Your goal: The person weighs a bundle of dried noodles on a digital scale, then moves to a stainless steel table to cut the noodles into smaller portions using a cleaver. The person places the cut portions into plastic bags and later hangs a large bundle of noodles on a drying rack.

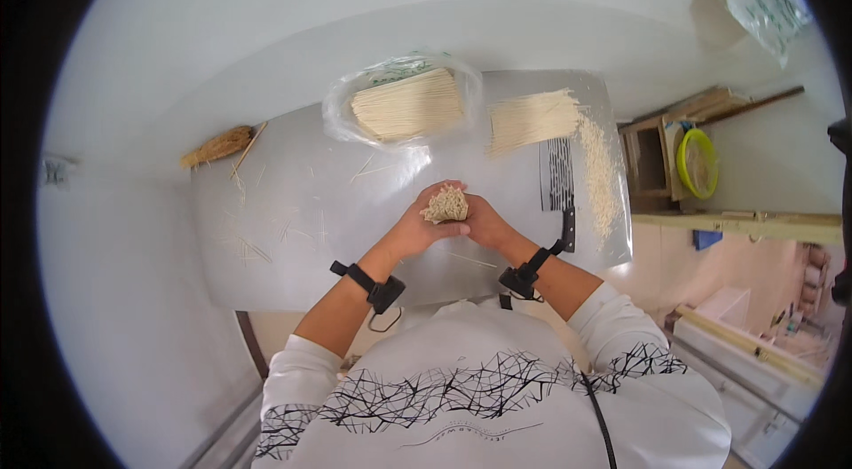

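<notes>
Both hands grip a bundle of thin, pale dried noodle-like sticks [446,205], held upright above the middle of the metal table [373,269]. My left hand [414,224] wraps it from the left, its thumb across the near side. My right hand [487,219] closes on it from the right. Beyond them, a thick stack of the same sticks [409,106] lies in a clear plastic bag [336,113]. A flatter layer of sticks [534,117] lies right of the bag. Near it rests a cleaver [558,176] with a black handle. Short cut pieces [602,183] are heaped along the right edge.
A straw hand brush [219,146] lies at the table's far left corner, beside a thin wooden stick [249,148]. Loose sticks are scattered over the left half. A wall stands behind the table. At the right, a green basin [697,163] is by a wooden cabinet [649,159].
</notes>
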Motion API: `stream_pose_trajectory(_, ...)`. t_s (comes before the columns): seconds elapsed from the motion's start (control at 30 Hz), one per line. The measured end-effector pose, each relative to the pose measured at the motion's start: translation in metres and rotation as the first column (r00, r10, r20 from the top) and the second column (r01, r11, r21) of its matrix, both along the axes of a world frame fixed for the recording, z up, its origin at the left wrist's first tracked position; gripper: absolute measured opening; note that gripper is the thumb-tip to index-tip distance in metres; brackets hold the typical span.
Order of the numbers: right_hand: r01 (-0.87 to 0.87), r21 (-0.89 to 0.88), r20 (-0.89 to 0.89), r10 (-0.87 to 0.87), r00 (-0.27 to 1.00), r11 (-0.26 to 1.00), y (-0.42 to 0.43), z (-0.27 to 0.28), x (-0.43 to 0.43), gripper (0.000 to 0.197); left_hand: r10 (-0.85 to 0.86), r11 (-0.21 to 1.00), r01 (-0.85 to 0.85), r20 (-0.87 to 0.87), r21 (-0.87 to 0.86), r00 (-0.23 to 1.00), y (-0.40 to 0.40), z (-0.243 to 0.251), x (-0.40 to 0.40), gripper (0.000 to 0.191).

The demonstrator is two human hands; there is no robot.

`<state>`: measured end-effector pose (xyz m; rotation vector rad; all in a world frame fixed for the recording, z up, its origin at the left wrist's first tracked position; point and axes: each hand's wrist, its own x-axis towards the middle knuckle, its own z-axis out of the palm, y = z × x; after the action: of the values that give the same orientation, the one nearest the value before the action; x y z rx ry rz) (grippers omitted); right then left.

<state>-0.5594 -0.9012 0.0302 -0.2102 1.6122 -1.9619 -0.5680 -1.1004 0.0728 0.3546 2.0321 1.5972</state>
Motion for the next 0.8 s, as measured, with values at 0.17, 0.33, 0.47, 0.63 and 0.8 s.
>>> stream_pose_trajectory(0.17, 0.146, 0.461, -0.596, 0.184, 0.782, 0.875, 0.023, -0.017, -0.003, 0.057, -0.054, 0.993, 0.018, 0.309, 0.119, 0.949, -0.013, -0.013, -0.012, 0.079)
stream_pose_trajectory(0.33, 0.154, 0.447, -0.584, 0.157, 0.796, 0.881, 0.011, -0.012, -0.012, 0.066, -0.321, 0.917, 0.208, -0.316, -0.341, 0.893, 0.003, -0.005, -0.025, 0.092)
stream_pose_trajectory(0.47, 0.122, 0.109, -0.284, -0.087, 0.955, 0.986, 0.009, 0.036, -0.026, 0.063, -0.500, 0.800, 0.166, -0.488, -0.576, 0.715, 0.026, 0.046, -0.058, 0.113)
stream_pose_trajectory(0.63, 0.216, 0.014, -0.334, -0.199, 0.921, 0.976, 0.019, 0.122, -0.030, 0.036, -0.133, 0.985, 0.169, -0.495, 0.030, 0.858, 0.022, 0.107, -0.074, 0.123)
stream_pose_trajectory(0.8, 0.599, -0.154, -0.106, -0.616, 0.781, 0.786, 0.020, 0.150, -0.049, 0.013, 0.142, 0.984, -0.122, -0.159, 0.126, 0.977, 0.000, 0.079, -0.054, 0.120)
